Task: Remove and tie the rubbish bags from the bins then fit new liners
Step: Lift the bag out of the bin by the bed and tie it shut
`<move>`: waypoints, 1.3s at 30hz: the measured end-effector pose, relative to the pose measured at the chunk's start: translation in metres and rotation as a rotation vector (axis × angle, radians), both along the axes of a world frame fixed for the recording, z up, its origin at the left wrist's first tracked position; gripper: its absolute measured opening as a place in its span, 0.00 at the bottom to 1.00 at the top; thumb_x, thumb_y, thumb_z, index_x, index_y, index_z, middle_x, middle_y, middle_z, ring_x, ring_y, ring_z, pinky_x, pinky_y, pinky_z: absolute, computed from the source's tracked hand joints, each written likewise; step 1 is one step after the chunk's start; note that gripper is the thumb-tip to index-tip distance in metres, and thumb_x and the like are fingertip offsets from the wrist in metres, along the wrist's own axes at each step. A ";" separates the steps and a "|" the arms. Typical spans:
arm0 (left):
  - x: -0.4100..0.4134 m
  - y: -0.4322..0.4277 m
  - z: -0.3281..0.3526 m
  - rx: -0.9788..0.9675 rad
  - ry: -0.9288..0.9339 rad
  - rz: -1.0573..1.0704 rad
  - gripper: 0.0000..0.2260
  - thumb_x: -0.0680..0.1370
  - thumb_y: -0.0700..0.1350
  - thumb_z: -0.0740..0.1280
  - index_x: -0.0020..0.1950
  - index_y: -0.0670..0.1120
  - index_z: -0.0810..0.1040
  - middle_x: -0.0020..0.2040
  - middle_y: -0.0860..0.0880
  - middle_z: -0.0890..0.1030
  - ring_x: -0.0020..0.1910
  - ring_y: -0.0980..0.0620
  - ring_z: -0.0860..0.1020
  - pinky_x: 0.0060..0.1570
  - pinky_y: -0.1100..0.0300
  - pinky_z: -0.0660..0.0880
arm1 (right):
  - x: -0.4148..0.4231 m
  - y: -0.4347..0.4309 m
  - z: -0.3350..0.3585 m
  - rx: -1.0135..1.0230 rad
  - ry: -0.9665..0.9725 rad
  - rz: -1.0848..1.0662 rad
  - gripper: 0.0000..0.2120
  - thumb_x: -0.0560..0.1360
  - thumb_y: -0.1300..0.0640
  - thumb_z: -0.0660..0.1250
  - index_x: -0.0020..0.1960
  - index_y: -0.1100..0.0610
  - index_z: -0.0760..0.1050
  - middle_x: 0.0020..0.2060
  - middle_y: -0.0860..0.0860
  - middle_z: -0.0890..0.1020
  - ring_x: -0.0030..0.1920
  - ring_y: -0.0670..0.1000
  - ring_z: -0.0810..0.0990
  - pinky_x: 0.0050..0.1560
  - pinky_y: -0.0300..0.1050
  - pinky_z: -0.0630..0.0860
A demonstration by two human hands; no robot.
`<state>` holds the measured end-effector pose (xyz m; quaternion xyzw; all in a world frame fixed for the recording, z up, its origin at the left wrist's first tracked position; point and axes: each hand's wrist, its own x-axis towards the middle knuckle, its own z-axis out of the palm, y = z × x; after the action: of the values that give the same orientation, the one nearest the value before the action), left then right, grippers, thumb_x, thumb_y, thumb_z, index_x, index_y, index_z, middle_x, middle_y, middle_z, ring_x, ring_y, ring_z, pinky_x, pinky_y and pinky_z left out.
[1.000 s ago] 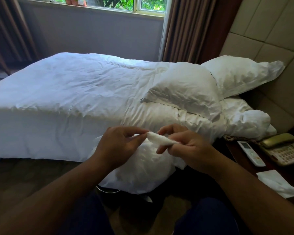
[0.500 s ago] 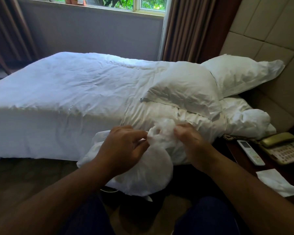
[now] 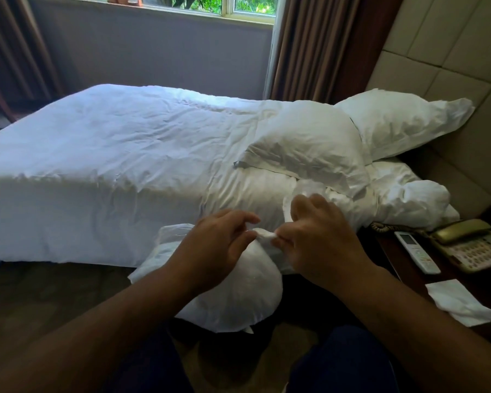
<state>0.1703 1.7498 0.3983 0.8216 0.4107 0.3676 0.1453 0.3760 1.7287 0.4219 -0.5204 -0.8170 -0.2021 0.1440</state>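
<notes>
Your left hand (image 3: 219, 246) and right hand (image 3: 322, 239) each pinch the twisted neck of the white rubbish bag (image 3: 238, 296), with the bed (image 3: 119, 154) at twelve o'clock.

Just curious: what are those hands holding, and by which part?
The left hand and right hand both pinch the white rubbish bag at its twisted neck, above the bulging body.

Daylight pours in from the window (image 3: 210, 7) at the top, and the white bed (image 3: 111, 154) catches it softly, brightest on top. The floor (image 3: 40, 302) below sits in deep shadow, dim and muddy. Straight lines bow toward the edges, wide-angle style. The whole picture looks slightly soft, no harsh glare anywhere.
</notes>
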 end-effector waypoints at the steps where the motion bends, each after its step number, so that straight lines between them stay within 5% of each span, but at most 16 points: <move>1: 0.001 0.000 0.001 -0.011 -0.003 -0.002 0.09 0.79 0.48 0.69 0.58 0.52 0.81 0.44 0.57 0.79 0.43 0.61 0.76 0.43 0.74 0.69 | 0.000 -0.001 0.002 -0.002 -0.009 0.009 0.11 0.71 0.45 0.73 0.36 0.52 0.83 0.45 0.54 0.77 0.46 0.59 0.75 0.40 0.53 0.74; 5: 0.004 0.000 0.002 0.009 -0.009 -0.001 0.05 0.78 0.50 0.70 0.52 0.52 0.83 0.44 0.58 0.80 0.40 0.62 0.77 0.40 0.72 0.69 | 0.004 0.001 0.001 -0.050 0.010 0.137 0.11 0.74 0.47 0.68 0.38 0.51 0.82 0.52 0.50 0.82 0.57 0.56 0.78 0.56 0.55 0.69; 8: 0.003 0.003 0.002 0.019 -0.039 0.041 0.05 0.78 0.51 0.68 0.49 0.52 0.83 0.39 0.57 0.78 0.37 0.60 0.75 0.37 0.67 0.70 | 0.002 0.002 -0.008 -0.145 0.207 0.127 0.11 0.79 0.50 0.59 0.40 0.49 0.73 0.36 0.47 0.80 0.38 0.51 0.80 0.59 0.54 0.69; 10: 0.002 0.004 0.003 0.021 -0.038 0.068 0.07 0.77 0.53 0.66 0.47 0.52 0.83 0.38 0.56 0.78 0.36 0.58 0.75 0.37 0.66 0.69 | -0.002 0.000 -0.009 -0.215 0.310 0.086 0.09 0.80 0.49 0.57 0.42 0.48 0.65 0.30 0.46 0.76 0.31 0.52 0.76 0.50 0.53 0.74; 14: 0.000 0.004 0.003 0.018 -0.021 0.067 0.08 0.77 0.54 0.66 0.46 0.53 0.82 0.37 0.56 0.78 0.36 0.58 0.75 0.37 0.67 0.68 | 0.000 -0.004 -0.007 -0.262 0.250 0.029 0.09 0.75 0.49 0.66 0.52 0.51 0.71 0.35 0.50 0.82 0.34 0.56 0.81 0.40 0.45 0.67; 19: -0.006 0.007 0.004 -0.016 -0.073 0.125 0.06 0.77 0.53 0.68 0.49 0.55 0.83 0.35 0.57 0.79 0.36 0.60 0.77 0.38 0.69 0.68 | 0.005 0.001 -0.005 -0.148 0.223 0.071 0.17 0.74 0.46 0.54 0.50 0.53 0.77 0.33 0.53 0.84 0.32 0.62 0.81 0.34 0.49 0.74; 22: -0.011 0.010 0.006 -0.046 -0.119 0.116 0.06 0.77 0.50 0.71 0.53 0.57 0.85 0.39 0.56 0.82 0.39 0.61 0.79 0.42 0.72 0.72 | 0.011 -0.002 0.005 -0.413 0.417 0.064 0.18 0.77 0.41 0.58 0.42 0.52 0.79 0.34 0.49 0.84 0.35 0.52 0.82 0.37 0.48 0.76; 26: -0.012 0.014 0.008 -0.028 -0.103 0.081 0.05 0.77 0.49 0.71 0.50 0.55 0.86 0.41 0.54 0.83 0.40 0.57 0.81 0.43 0.61 0.76 | 0.013 -0.004 0.014 -0.738 0.780 0.166 0.12 0.77 0.44 0.70 0.42 0.50 0.85 0.39 0.46 0.83 0.39 0.48 0.82 0.42 0.45 0.77; 32: -0.001 0.001 0.013 0.060 -0.041 -0.042 0.05 0.76 0.51 0.70 0.50 0.55 0.85 0.38 0.60 0.79 0.36 0.60 0.78 0.35 0.61 0.73 | -0.003 -0.011 0.015 -0.756 1.506 0.249 0.11 0.76 0.48 0.68 0.45 0.50 0.88 0.53 0.45 0.85 0.57 0.45 0.82 0.60 0.43 0.74; 35: 0.001 -0.002 0.016 0.132 -0.001 -0.041 0.06 0.78 0.52 0.69 0.49 0.54 0.84 0.38 0.61 0.75 0.34 0.59 0.75 0.33 0.59 0.73 | -0.013 -0.009 0.012 -0.758 1.618 0.099 0.13 0.80 0.48 0.65 0.51 0.53 0.87 0.52 0.52 0.87 0.57 0.52 0.84 0.65 0.57 0.76; 39: -0.002 -0.004 0.015 0.183 0.076 -0.046 0.05 0.79 0.52 0.66 0.45 0.54 0.80 0.37 0.61 0.70 0.33 0.56 0.73 0.31 0.58 0.71 | -0.016 -0.007 0.015 -0.743 1.442 -0.047 0.20 0.73 0.41 0.66 0.46 0.58 0.85 0.47 0.60 0.86 0.51 0.60 0.85 0.59 0.62 0.78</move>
<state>0.1687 1.7457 0.4137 0.8541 0.3616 0.3687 0.0624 0.3604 1.7213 0.4366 -0.5535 -0.5259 0.4647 0.4486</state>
